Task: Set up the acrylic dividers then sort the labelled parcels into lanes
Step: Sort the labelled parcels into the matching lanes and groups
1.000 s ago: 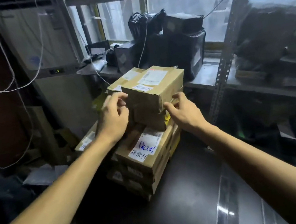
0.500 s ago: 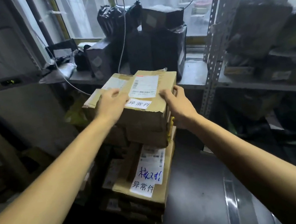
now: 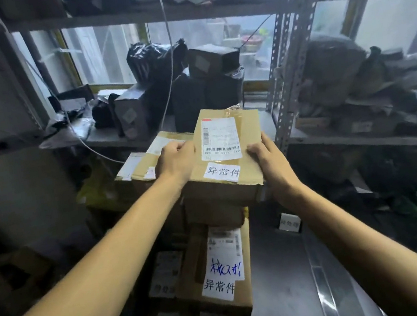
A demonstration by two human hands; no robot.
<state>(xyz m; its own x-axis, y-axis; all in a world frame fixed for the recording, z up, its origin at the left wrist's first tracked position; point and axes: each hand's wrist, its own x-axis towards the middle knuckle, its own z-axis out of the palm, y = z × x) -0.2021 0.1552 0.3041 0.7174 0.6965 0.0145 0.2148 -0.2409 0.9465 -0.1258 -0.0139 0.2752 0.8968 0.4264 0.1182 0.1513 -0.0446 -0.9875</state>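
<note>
We hold the top parcel (image 3: 224, 155) between both grips. The left grip (image 3: 176, 160) curls over its left edge. The right grip (image 3: 267, 159) clasps its right edge, thumb on the top face. The parcel sits at the head of the stack (image 3: 219, 265) on the worktop (image 3: 281, 282). We cannot tell whether it is clear of the box beneath. No dividers are in view.

Hazards, as we judge them:

- **Toppling.** The lower boxes lie offset. Dragging the parcel instead of lifting it may pull the pile over.
- **Catching.** The left grip lies against the neighbouring box (image 3: 137, 166), so a careless lift may shift that box too.
- **Snagging.** A hanging cable (image 3: 169, 54) and the rack upright (image 3: 290, 62) stand behind the stack. A forward swing may strike either.
- **Slipping.** Both grips bear on the edges only.
- **No lane.** Without dividers, the parcel has no marked place to go.
</note>
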